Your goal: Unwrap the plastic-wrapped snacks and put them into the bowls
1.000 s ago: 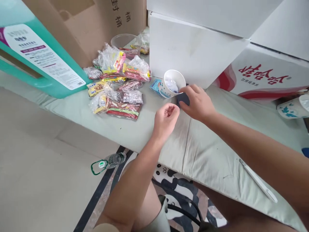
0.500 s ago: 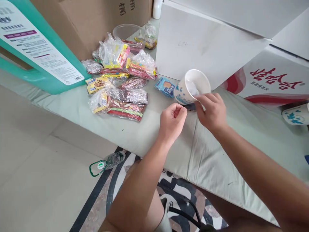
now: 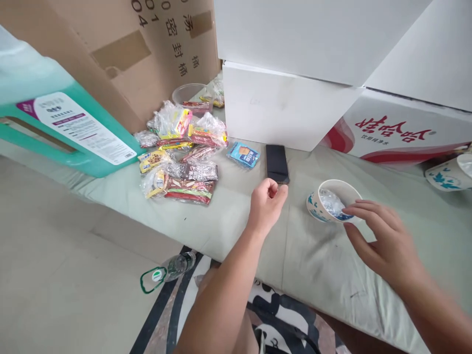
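A white paper bowl [image 3: 317, 210] with blue leaf prints sits on the pale green cloth, crumpled clear plastic [image 3: 331, 200] inside it. My right hand [image 3: 383, 241] is at its near right rim, thumb and fingers spread, not gripping it. Left of the bowl, my left hand [image 3: 267, 206] is closed with curled fingers; what it holds, if anything, is hidden. Just beyond that hand lies a black phone [image 3: 277, 163], with a blue snack packet [image 3: 244, 154] to the phone's left. Farther left is a heap of wrapped snacks [image 3: 190, 189].
White cartons [image 3: 273, 105] stand behind the phone. A green liquid jug [image 3: 110, 167] and a brown cardboard box [image 3: 121, 93] are at the left. Another paper bowl [image 3: 444, 178] lies at the right. A clear bottle [image 3: 180, 265] is on the floor below the cloth's front edge.
My right hand has brought the paper bowl right and nearer, down onto the cloth, and its fingers have let go. The phone is uncovered. My left hand remains closed. The view has shifted.
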`<act>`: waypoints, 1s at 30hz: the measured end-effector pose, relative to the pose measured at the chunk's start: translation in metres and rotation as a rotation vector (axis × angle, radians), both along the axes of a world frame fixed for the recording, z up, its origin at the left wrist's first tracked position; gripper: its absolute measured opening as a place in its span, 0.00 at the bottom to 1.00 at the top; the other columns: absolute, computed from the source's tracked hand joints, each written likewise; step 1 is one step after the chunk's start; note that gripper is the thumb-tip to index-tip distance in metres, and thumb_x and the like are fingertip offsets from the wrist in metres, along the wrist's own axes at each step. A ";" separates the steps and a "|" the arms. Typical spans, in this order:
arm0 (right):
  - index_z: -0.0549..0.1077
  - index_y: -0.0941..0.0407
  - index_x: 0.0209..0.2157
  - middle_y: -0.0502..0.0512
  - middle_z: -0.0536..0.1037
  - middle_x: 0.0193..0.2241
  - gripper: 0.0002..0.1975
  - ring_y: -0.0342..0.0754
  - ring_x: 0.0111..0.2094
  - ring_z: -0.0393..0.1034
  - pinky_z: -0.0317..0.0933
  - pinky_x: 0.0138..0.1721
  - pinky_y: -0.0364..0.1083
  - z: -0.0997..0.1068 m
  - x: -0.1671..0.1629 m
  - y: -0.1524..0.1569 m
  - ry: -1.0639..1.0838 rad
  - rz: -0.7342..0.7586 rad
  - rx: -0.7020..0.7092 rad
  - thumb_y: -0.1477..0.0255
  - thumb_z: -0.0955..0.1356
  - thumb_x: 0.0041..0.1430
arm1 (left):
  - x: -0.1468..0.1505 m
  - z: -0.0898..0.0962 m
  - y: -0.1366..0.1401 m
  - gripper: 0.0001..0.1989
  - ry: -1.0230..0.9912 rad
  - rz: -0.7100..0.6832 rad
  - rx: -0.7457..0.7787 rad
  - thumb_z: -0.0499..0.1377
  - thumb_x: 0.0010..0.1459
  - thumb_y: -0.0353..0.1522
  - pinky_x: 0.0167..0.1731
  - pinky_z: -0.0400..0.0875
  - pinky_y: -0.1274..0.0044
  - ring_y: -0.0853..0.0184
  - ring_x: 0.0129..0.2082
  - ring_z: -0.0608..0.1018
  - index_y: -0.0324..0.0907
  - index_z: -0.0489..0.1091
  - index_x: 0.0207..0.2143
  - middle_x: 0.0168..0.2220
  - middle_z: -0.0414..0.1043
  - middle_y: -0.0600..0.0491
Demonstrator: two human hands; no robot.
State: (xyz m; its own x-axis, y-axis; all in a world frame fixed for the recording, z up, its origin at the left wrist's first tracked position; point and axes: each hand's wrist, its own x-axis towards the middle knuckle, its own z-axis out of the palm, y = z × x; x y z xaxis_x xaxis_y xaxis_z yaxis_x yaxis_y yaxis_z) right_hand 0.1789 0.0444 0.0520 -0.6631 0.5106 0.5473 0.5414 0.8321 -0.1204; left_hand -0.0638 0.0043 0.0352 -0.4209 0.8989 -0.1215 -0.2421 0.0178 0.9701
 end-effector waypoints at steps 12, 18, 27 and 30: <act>0.74 0.54 0.43 0.58 0.80 0.41 0.12 0.52 0.43 0.75 0.68 0.44 0.50 0.046 -0.228 0.047 0.113 0.315 -0.345 0.76 0.62 0.63 | -0.029 0.003 0.000 0.05 -0.419 0.293 0.064 0.59 0.53 0.33 0.30 0.61 0.78 0.73 0.25 0.66 0.41 0.67 0.27 0.22 0.63 0.60; 0.72 0.55 0.49 0.58 0.78 0.45 0.17 0.52 0.47 0.72 0.65 0.52 0.51 0.038 -0.394 0.127 -0.092 0.209 -0.384 0.82 0.61 0.61 | -0.046 0.010 -0.004 0.11 -0.840 0.417 -0.014 0.58 0.53 0.39 0.37 0.66 0.77 0.70 0.35 0.74 0.43 0.71 0.35 0.34 0.69 0.54; 0.73 0.56 0.42 0.61 0.75 0.44 0.08 0.58 0.46 0.73 0.68 0.48 0.57 -0.025 -0.490 0.210 -0.200 0.069 -0.320 0.67 0.70 0.64 | -0.084 0.012 0.000 0.17 -1.017 0.431 0.052 0.50 0.61 0.44 0.56 0.68 0.71 0.62 0.60 0.73 0.49 0.73 0.43 0.57 0.71 0.50; 0.73 0.56 0.32 0.59 0.75 0.34 0.08 0.57 0.43 0.73 0.67 0.47 0.57 -0.031 -0.494 0.215 -0.199 0.051 -0.314 0.67 0.71 0.62 | -0.088 0.011 -0.001 0.17 -1.047 0.423 0.037 0.49 0.61 0.44 0.56 0.70 0.70 0.60 0.62 0.73 0.48 0.73 0.43 0.58 0.70 0.49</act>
State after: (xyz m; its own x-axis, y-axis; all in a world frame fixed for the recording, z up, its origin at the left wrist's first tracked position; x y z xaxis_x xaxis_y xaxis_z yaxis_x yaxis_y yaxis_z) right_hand -0.3154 0.2590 0.0214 -0.7696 0.5969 0.2269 0.5391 0.7978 -0.2701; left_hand -0.1521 0.0030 0.0463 -0.3994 0.7186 -0.5694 -0.9158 -0.2835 0.2846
